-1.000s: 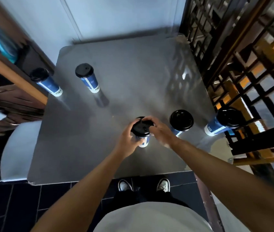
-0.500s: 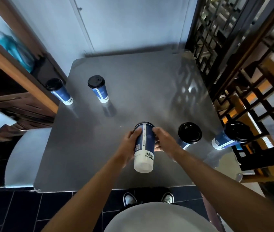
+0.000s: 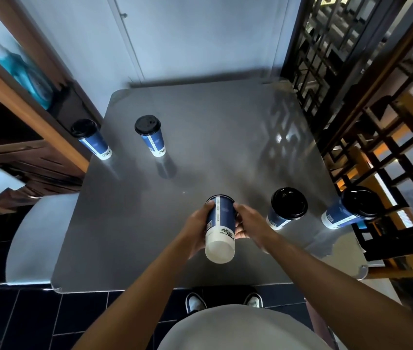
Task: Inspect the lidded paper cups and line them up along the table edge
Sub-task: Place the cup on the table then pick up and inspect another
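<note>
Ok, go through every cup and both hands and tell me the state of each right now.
Held cup: lifted, tipped over, white base toward the camera.
Left hand: grips the held cup's side.
Right hand: holds its other side.
Far-left cup: upright, lidded, at the table's left edge.
Second cup: upright, lidded.
Cup right of the hands: upright, lidded.
Far-right cup: upright, lidded, at the right edge.

left hand (image 3: 195, 229) + right hand (image 3: 249, 224): grip tipped cup (image 3: 220, 229), white base toward camera | two lidded cups (image 3: 287, 208) right of right hand | lid apparently hidden
</note>
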The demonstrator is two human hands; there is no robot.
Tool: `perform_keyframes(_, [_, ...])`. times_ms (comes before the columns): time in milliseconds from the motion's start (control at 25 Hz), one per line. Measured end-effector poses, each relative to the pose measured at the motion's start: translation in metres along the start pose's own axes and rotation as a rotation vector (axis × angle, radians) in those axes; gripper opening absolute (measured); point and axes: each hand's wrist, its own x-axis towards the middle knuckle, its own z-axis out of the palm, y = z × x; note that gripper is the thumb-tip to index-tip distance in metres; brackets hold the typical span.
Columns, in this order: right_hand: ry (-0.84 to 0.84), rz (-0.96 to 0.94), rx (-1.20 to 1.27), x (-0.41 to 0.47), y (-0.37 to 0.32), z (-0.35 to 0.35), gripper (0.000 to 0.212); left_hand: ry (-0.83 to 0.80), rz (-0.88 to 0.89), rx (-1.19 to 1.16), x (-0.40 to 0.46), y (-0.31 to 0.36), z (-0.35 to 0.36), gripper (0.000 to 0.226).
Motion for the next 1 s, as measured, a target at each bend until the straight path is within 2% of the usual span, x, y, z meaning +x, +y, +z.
perform_keyframes(80, [-0.013, -0.024, 0.036, -0.003, 0.000, 0.001, 0.033, 0.061, 0.079, 0.207, 0.008, -0.008, -0.018, 0.046])
perform_keyframes(240, [-0.077, -0.123, 0.098, -0.005, -0.011, -0.003, 0.040, 0.024, 0.281, 0.524, 0.014, -0.017, -0.044, 0.068])
perform_keyframes(320, [-0.039, -0.174, 0.043, -0.003, -0.023, 0.006, 0.035, 0.064, 0.400, 0.605, 0.018, -0.022, -0.048, 0.063])
perform_keyframes(440, [0.061, -0.287, -0.227, 0.001, -0.037, 0.012, 0.033, 0.095, 0.517, 0.611, 0.022, -0.032, -0.047, 0.066])
perform_keyframes(560, [0.022, -0.332, -0.641, 0.000, -0.040, 0.017, 0.039, 0.095, 0.572, 0.670, 0.023, -0.043, -0.048, 0.069])
perform_keyframes(680, [0.054, -0.367, -1.066, -0.002, -0.038, 0.042, 0.057, 0.072, 0.613, 0.726, 0.025, -0.051, -0.051, 0.068])
perform_keyframes(760, [0.117, -0.458, -1.271, -0.003, -0.034, 0.057, 0.062, 0.065, 0.637, 0.729, 0.026, -0.052, -0.050, 0.065])
perform_keyframes(840, [0.190, -0.562, -1.398, -0.003, -0.028, 0.059, 0.063, 0.038, 0.635, 0.747, 0.029, -0.054, -0.049, 0.061])
perform_keyframes(920, [0.216, -0.610, -1.448, -0.003, -0.024, 0.059, 0.065, 0.036, 0.607, 0.870, 0.032, -0.054, -0.047, 0.059])
perform_keyframes(1000, [0.191, -0.622, -1.451, 0.000, -0.020, 0.068, 0.067, 0.050, 0.566, 1.213, 0.037, -0.054, -0.044, 0.069])
